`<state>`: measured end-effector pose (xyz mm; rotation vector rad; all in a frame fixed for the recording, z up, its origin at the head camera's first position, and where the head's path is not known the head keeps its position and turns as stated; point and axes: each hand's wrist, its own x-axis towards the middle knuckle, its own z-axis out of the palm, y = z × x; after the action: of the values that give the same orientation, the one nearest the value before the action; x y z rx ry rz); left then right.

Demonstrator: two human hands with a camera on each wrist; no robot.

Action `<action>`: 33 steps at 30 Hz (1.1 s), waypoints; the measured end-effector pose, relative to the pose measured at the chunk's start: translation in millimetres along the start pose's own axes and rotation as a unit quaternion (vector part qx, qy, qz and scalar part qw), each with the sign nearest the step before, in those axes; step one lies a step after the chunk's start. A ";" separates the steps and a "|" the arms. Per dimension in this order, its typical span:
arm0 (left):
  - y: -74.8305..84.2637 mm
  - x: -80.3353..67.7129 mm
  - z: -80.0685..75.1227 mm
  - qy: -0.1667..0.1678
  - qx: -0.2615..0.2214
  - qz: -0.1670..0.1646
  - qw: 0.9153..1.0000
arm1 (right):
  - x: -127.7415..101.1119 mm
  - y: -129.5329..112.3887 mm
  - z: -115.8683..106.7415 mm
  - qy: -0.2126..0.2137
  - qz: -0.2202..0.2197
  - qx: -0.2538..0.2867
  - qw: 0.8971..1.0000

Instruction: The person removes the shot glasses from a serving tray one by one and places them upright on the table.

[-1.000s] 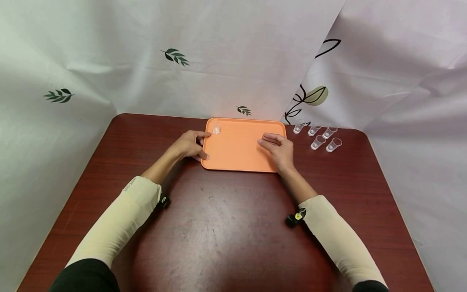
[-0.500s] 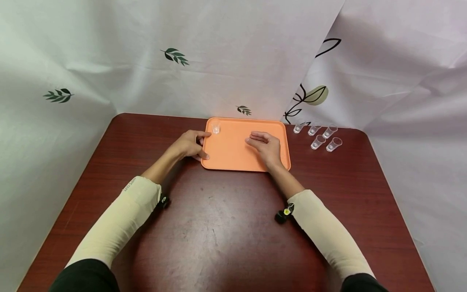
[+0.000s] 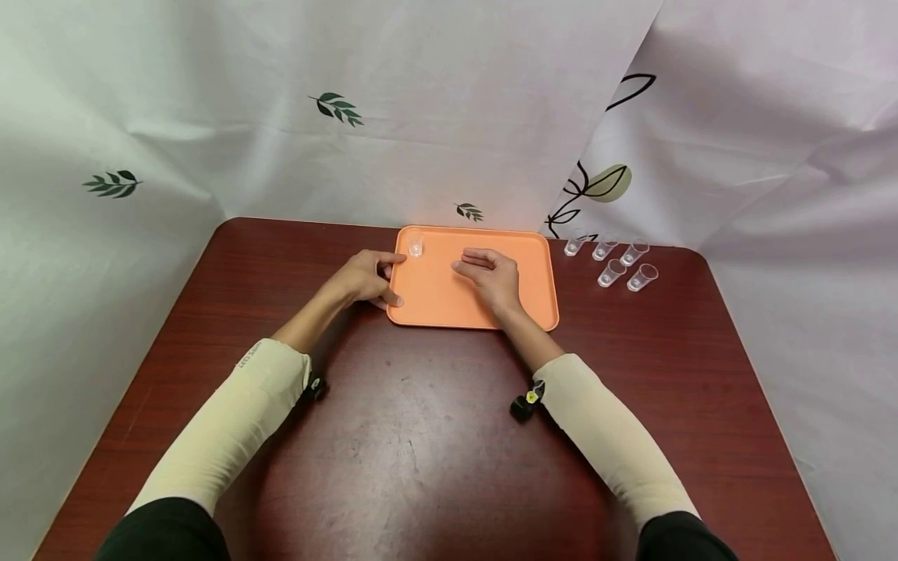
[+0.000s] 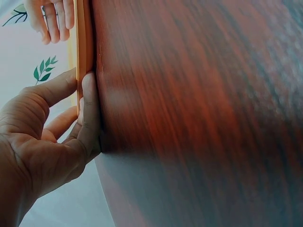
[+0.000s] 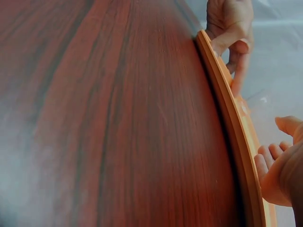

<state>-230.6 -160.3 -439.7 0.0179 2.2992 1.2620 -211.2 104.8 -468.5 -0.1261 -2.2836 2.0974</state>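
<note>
An orange tray [image 3: 449, 300] lies at the far middle of a dark red wooden table [image 3: 435, 436]. My left hand [image 3: 379, 278] grips the tray's left edge, thumb on the rim and fingers curled at its side. The left wrist view shows that left hand [image 4: 57, 132] pressed against the tray rim [image 4: 84, 47]. My right hand [image 3: 484, 273] hovers over the middle of the tray, fingers relaxed and pointing left, holding nothing. A small clear cup [image 3: 415, 245] stands in the tray's far left corner. In the right wrist view the tray rim [image 5: 232, 127] runs between both hands.
Several small clear cups [image 3: 612, 272] stand on the table right of the tray, near the far right corner. A white curtain with leaf prints [image 3: 337, 109] hangs close behind the table. Both cream sleeves [image 3: 231, 421] reach over the near half of the table.
My right hand has slid left from the tray's right edge to over its middle. The left hand, the tray and the cups have stayed put.
</note>
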 end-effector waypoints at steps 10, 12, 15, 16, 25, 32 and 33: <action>-1.3 -1.5 -0.3 0.002 -0.001 0.002 1.000 | 5.1 -0.4 24.1 -0.010 -0.001 -0.001 1.000; -1.1 -1.9 -0.6 0.002 0.001 0.001 1.000 | 6.8 -0.6 29.0 -0.012 -0.002 -0.004 1.000; -0.7 -1.3 -0.6 0.000 0.005 -0.001 1.000 | 9.3 -2.3 36.1 -0.015 -0.005 -0.009 1.000; -0.6 -0.9 -0.6 0.000 0.006 -0.002 1.000 | 10.4 -2.6 38.5 -0.016 -0.007 -0.012 1.000; 2.4 -1.0 0.1 -0.003 -0.001 -0.005 1.000 | 18.2 -7.3 58.6 -0.025 -0.025 -0.033 0.999; 2.4 -1.5 -0.5 -0.002 -0.001 -0.004 1.000 | 25.0 -8.7 72.2 -0.037 -0.020 -0.036 0.998; 2.2 -1.4 -0.5 -0.003 -0.002 -0.004 1.000 | 25.7 -8.7 73.6 -0.038 -0.021 -0.038 0.998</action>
<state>-230.1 -159.8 -437.1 0.0110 2.2902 1.2614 -243.1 33.1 -466.9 0.0003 -2.3869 2.0300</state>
